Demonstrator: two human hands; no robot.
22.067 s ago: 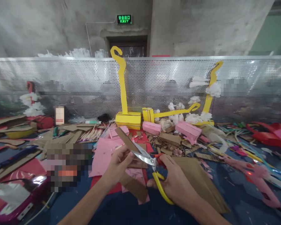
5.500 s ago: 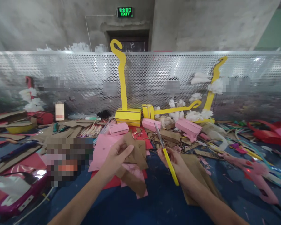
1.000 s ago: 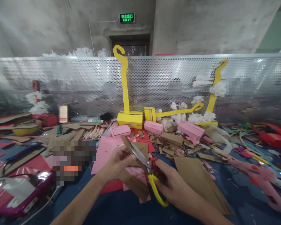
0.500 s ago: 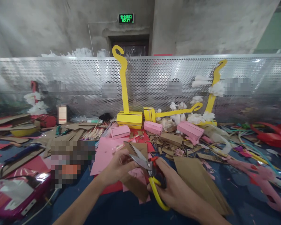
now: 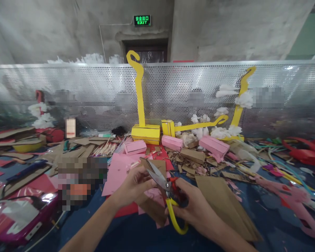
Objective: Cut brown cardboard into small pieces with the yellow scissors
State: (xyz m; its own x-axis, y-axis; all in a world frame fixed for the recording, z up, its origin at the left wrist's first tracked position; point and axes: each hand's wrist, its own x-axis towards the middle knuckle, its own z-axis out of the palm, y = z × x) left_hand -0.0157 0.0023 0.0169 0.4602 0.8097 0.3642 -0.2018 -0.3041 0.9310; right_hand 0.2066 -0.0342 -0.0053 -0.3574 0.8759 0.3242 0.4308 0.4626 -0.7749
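Observation:
My right hand (image 5: pixel 193 206) is wrapped round the handles of a pair of scissors (image 5: pixel 168 189), one grip yellow, the other red. Their blades point up and left, slightly apart, close to my left fingertips. With thumb and fingers pinched together, my left hand (image 5: pixel 136 183) holds a piece of brown cardboard (image 5: pixel 152 211), partly hidden behind the blades and fingers. Beneath it lie pink sheets (image 5: pixel 117 171) and red paper on the blue table. A folded brown cardboard sheet (image 5: pixel 223 203) rests beside my right hand.
Several pink paper-covered blocks (image 5: pixel 172 142) sit behind a heap of cardboard scraps (image 5: pixel 191 164). Farther back stands a yellow hook-topped post on a box base (image 5: pixel 145 134), before a perforated metal screen (image 5: pixel 94 94). A pink glue gun (image 5: pixel 286 192) lies right; a purple power strip (image 5: pixel 28 227), left.
The scissors have turned slightly in my right hand, and their tips look closer together. My left hand stays almost in place. The whole view has shifted a little.

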